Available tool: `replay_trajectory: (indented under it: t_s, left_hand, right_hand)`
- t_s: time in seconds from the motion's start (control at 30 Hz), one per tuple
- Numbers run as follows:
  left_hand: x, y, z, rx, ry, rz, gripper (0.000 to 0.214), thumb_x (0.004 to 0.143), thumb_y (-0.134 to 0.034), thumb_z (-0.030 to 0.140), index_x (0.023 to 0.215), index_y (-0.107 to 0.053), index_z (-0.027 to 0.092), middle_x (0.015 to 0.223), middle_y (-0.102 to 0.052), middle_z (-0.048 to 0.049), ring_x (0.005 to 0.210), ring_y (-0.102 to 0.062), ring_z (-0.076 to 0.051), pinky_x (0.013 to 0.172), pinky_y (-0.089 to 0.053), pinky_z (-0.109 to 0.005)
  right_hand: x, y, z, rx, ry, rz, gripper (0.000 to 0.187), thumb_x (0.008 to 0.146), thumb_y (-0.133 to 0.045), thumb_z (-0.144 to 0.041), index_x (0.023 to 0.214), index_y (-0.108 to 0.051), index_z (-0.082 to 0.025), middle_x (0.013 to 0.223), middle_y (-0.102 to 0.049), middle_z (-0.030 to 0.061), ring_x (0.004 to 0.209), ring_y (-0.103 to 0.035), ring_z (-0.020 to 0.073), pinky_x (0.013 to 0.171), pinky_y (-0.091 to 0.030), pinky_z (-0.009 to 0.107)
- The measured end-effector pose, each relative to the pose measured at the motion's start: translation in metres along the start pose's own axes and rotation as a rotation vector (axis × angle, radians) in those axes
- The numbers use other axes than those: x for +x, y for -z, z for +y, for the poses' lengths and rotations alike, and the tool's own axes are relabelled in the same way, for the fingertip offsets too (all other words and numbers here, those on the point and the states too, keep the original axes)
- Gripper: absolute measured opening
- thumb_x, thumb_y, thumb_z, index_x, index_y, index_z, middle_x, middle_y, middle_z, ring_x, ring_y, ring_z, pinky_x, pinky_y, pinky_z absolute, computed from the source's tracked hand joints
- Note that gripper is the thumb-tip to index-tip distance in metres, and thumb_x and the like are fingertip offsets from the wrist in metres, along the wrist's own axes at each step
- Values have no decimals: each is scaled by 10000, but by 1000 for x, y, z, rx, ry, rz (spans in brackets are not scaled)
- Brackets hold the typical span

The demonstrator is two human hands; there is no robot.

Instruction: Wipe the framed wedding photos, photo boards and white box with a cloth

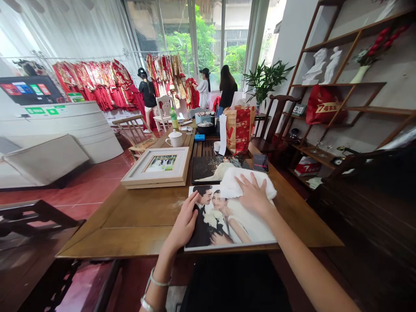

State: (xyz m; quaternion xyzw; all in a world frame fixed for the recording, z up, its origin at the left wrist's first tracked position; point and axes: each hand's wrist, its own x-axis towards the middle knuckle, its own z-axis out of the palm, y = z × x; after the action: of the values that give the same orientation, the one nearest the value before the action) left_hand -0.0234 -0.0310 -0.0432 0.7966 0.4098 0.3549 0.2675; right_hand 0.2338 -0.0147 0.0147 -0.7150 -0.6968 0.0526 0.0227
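A wedding photo panel [208, 225] lies flat at the table's near edge, showing a couple in a dark suit and a white dress. My left hand [186, 221] rests along the panel's left edge with its fingers stretched out. On the panel's upper right part lies a folded white cloth [229, 182]. My right hand [255, 195] presses on the cloth from above, fingers spread flat. Just behind the panel is a dark photo album or panel [204, 169], partly covered by the cloth. A thick white picture frame [136, 173] with a small photo lies to the left.
Farther back on the wooden table [136, 225] stand a white lidded cup [175, 138], a green bottle [173, 119], a blue box [199, 137] and a red paper bag [238, 130]. A phone [260, 163] lies at the right. Several people stand near clothes racks.
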Motion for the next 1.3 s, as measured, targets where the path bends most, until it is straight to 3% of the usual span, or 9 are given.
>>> replay_trajectory:
  t_s: [0.17,0.27,0.37,0.47,0.63,0.8,0.9,1.17,1.3]
  left_hand:
    - [1,-2,2,-10,6,22,461,950,-310,210,1410,-343,231,1510,-293,-85,1407,-245,-203,1171,-172,-450]
    - [1,-2,4,-19,18,22,459,951,-306,218,1409,-350,219,1516,-287,-81,1410,-236,-208,1173,-172,-433]
    - [0,-1,5,-25,17,13,458,954,-302,221,1410,-349,225,1517,-286,-72,1413,-227,-208,1175,-167,-426]
    - [0,-1,5,-13,15,3,459,957,-293,218,1414,-338,210,1514,-282,-84,1412,-225,-204,1176,-161,-431]
    - [0,1,4,-8,-2,-9,459,962,-295,218,1420,-324,241,1519,-276,-74,1411,-229,-216,1173,-164,-457]
    - [0,0,2,-12,-5,-5,460,963,-301,224,1422,-319,249,1514,-279,-81,1411,-230,-207,1171,-166,-461]
    - [0,-1,2,-23,-1,8,460,959,-304,219,1417,-328,253,1511,-287,-78,1408,-238,-199,1172,-165,-455]
    - [0,-2,3,-20,5,13,455,959,-307,222,1412,-342,242,1512,-292,-76,1408,-238,-217,1172,-169,-456]
    - [0,-1,3,-10,6,12,450,962,-304,230,1411,-346,240,1514,-292,-76,1410,-236,-221,1171,-170,-460]
  right_hand:
    - [-65,-19,-3,-85,83,137,727,741,-494,-163,1449,-328,-153,1539,-259,90,1426,-28,363,1106,-50,639]
    - [-114,-29,0,-112,158,170,863,612,-457,-15,1447,-337,-197,1546,-251,46,1436,-1,308,1142,-63,578]
    - [-140,-32,3,-99,217,169,962,535,-426,26,1451,-323,-248,1563,-194,-8,1440,29,263,1155,-89,553]
    - [-129,-25,3,-68,239,118,930,555,-438,10,1444,-337,-241,1575,-139,5,1438,33,268,1149,-106,552]
    - [-53,-7,-1,12,169,30,724,713,-497,-158,1426,-378,-175,1565,-161,90,1431,3,333,1121,-79,603]
    - [-8,-2,12,48,35,3,772,733,-420,-65,1476,-256,-188,1570,-139,70,1430,-42,342,1088,-123,656]
    - [-27,-9,23,46,41,9,849,695,-401,-12,1491,-199,-230,1578,-101,29,1431,-22,335,1090,-135,652]
    - [-152,-33,18,2,218,96,1113,489,-381,38,1487,-108,-371,1571,-64,-92,1437,41,261,1129,-110,612]
    - [-148,-30,7,28,235,65,1085,498,-385,19,1486,-138,-356,1571,-75,-75,1438,25,254,1130,-73,609]
